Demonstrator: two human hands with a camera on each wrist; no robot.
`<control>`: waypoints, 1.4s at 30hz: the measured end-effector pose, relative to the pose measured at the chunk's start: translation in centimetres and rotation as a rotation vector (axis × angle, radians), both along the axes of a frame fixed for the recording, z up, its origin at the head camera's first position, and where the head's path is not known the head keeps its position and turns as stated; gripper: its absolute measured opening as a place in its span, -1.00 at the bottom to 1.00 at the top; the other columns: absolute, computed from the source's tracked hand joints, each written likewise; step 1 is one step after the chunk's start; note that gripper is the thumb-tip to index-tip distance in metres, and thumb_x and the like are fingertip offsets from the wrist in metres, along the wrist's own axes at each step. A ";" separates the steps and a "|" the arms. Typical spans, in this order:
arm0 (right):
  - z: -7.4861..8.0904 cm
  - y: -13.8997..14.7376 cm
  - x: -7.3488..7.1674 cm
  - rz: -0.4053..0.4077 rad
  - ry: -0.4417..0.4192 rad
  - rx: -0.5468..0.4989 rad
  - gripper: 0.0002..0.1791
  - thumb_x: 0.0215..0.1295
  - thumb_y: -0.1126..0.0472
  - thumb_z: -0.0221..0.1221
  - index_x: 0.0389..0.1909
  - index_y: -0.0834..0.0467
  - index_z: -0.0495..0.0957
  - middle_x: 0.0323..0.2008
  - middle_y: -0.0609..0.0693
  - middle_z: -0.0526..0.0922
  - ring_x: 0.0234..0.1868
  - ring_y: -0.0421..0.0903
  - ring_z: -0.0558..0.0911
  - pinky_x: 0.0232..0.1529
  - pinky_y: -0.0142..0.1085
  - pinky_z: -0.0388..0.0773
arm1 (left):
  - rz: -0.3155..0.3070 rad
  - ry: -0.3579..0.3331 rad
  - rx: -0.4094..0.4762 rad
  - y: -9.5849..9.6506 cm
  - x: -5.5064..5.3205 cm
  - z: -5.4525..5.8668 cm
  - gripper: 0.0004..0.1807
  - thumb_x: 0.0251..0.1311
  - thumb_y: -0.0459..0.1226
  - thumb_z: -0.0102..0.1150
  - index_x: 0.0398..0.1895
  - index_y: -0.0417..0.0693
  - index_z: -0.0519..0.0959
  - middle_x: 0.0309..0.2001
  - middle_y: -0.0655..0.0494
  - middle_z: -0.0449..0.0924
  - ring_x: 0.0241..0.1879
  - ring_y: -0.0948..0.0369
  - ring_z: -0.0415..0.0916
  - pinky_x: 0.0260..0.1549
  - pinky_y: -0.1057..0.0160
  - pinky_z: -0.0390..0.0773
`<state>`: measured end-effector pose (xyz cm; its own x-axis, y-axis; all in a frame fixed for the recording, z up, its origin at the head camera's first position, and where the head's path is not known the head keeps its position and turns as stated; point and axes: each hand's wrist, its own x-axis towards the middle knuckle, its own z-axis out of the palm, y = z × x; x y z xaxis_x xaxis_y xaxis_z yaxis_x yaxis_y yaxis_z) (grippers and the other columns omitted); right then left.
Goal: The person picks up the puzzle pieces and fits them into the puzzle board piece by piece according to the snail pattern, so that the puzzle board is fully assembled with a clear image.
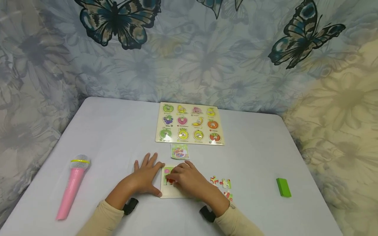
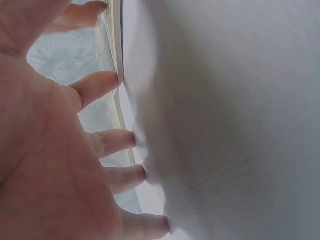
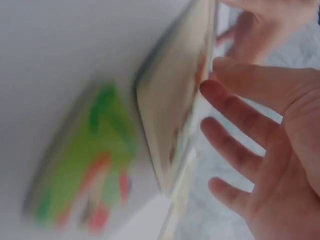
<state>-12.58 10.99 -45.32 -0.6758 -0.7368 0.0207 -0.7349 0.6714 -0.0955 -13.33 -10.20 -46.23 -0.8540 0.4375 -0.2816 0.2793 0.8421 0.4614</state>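
Note:
A small wooden puzzle board [image 1: 171,194] lies flat near the front middle of the table, with colourful pieces set in its upper left. My left hand [image 1: 144,178] rests at its left side, fingers spread, thumb at the lower left corner and index fingertip at the upper one. Over the board, my right hand [image 1: 190,180] covers much of it. Its thumb [image 3: 240,75] and index fingertips come close together low over the pieces in the right wrist view, with nothing visible between them. Several loose jigsaw pieces [image 1: 226,183] lie right of the board, partly behind my right hand.
Behind the board lies a small picture card [image 1: 179,152], then a larger fruit puzzle board [image 1: 190,124] at the back. A pink toy microphone [image 1: 72,186] is at the left, a green block [image 1: 283,187] at the right. A patterned curtain [image 1: 206,62] hangs beyond the table.

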 end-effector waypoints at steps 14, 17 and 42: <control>1.0 9.8 1.5 -0.321 -0.080 -0.084 -0.67 0.04 0.20 0.43 -0.11 0.04 0.69 -0.10 -0.08 0.68 0.05 -0.03 0.56 0.29 0.12 0.25 | 0.006 0.019 0.031 -0.4 0.1 -0.4 0.09 -0.42 0.00 0.65 0.32 -0.04 0.34 0.51 -0.29 -0.13 0.48 -0.30 -0.36 0.16 -0.58 -0.26; 0.7 11.1 1.8 -0.351 -0.063 -0.071 -0.69 0.01 0.22 0.44 -0.16 0.04 0.70 -0.13 -0.08 0.69 0.04 -0.02 0.57 0.27 0.11 0.28 | 0.010 0.016 0.034 -0.5 0.1 -0.4 0.08 -0.41 -0.01 0.65 0.32 -0.05 0.34 0.51 -0.29 -0.14 0.48 -0.30 -0.37 0.16 -0.58 -0.27; -0.2 11.9 1.7 -0.330 -0.073 -0.086 -0.72 0.03 0.23 0.42 -0.18 0.05 0.70 -0.18 -0.14 0.68 -0.06 -0.10 0.58 0.21 0.00 0.37 | -0.002 0.002 0.047 -0.4 -0.2 -0.5 0.08 -0.38 -0.01 0.64 0.34 -0.03 0.32 0.53 -0.26 -0.18 0.49 -0.28 -0.40 0.18 -0.56 -0.29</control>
